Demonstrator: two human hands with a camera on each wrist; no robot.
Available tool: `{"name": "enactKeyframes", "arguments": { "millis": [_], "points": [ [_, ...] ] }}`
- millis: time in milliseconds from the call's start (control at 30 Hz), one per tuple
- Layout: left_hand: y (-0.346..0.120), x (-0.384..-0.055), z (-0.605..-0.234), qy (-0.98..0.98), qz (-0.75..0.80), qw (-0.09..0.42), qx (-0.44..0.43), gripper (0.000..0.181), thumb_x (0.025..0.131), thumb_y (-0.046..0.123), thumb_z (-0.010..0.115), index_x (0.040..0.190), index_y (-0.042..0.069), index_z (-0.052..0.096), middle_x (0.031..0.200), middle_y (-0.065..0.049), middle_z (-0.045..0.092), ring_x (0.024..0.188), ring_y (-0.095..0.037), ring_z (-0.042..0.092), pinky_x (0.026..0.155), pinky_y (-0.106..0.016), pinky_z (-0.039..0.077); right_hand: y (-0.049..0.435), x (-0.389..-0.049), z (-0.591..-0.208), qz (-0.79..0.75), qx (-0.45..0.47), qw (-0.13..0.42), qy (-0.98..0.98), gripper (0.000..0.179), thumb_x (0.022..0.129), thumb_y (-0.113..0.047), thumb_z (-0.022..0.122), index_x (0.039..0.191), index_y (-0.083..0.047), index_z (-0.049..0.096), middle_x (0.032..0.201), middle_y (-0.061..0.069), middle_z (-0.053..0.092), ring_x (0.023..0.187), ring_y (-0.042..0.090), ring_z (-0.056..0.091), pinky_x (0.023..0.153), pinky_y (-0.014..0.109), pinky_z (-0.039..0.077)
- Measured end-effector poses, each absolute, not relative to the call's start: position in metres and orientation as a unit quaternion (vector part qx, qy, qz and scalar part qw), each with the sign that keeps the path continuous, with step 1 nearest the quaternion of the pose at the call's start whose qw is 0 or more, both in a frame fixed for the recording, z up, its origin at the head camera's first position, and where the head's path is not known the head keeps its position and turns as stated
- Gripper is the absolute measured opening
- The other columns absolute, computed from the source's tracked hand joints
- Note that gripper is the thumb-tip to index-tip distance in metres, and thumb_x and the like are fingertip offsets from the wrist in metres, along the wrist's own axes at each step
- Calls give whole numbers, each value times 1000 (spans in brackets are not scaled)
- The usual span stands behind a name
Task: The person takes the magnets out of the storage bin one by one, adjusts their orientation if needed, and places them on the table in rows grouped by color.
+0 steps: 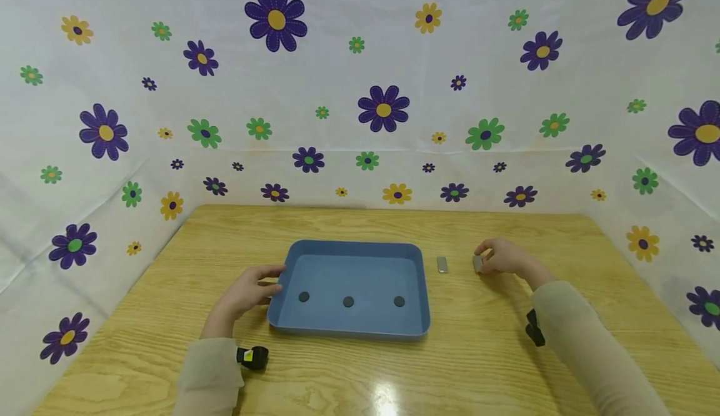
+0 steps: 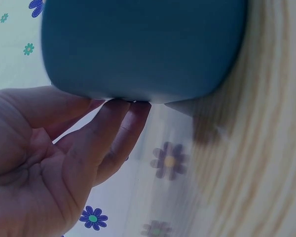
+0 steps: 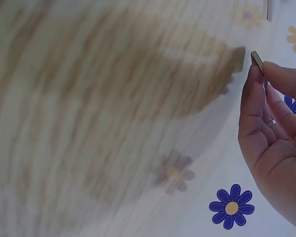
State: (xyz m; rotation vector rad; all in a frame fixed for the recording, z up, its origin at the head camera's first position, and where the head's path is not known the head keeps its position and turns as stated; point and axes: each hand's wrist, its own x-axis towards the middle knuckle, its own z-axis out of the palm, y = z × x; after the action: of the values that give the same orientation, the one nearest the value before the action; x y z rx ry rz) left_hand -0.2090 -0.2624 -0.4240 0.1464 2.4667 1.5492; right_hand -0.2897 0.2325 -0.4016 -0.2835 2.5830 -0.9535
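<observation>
A blue rectangular tray (image 1: 360, 269) lies on the wooden table, with three small dark round discs along its near half: a left disc (image 1: 304, 296), a middle disc (image 1: 349, 302) and a right disc (image 1: 399, 302). At the tray's left end, my left hand (image 1: 250, 291) touches the outer wall with its fingertips, as the left wrist view also shows against the tray side (image 2: 143, 54). Right of the tray, my right hand (image 1: 503, 258) pinches a small grey rectangular piece (image 1: 477, 263) between thumb and fingers; its thin edge (image 3: 257, 60) shows in the right wrist view.
Another grey rectangular piece (image 1: 442, 265) lies on the table (image 1: 349, 378) between the tray and my right hand. A white cloth (image 1: 337, 47) printed with flowers hangs behind the table and along both sides. Each wrist carries a black camera, such as the left one (image 1: 257, 358).
</observation>
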Motion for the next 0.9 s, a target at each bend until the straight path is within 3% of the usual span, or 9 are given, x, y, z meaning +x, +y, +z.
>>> {"name": "enactKeyframes", "arguments": {
  "millis": [600,900],
  "points": [
    [-262,-208,-426,839,531,114,46,45,88,0,50,131,-3,39,133,-23,35,112,-38,44,77,-37,49,233,-292,-407,-331,-103,186,919,35,73,2,63,104,12,50,84,14,53,72,19,47,58,27,46],
    [-263,-209,-425,836,534,115,54,46,88,1,51,132,-3,38,134,-23,34,113,-39,43,77,-37,49,233,-294,-407,-301,-114,164,933,35,75,-3,64,104,12,52,91,22,57,77,24,52,61,30,47]
  ]
}}
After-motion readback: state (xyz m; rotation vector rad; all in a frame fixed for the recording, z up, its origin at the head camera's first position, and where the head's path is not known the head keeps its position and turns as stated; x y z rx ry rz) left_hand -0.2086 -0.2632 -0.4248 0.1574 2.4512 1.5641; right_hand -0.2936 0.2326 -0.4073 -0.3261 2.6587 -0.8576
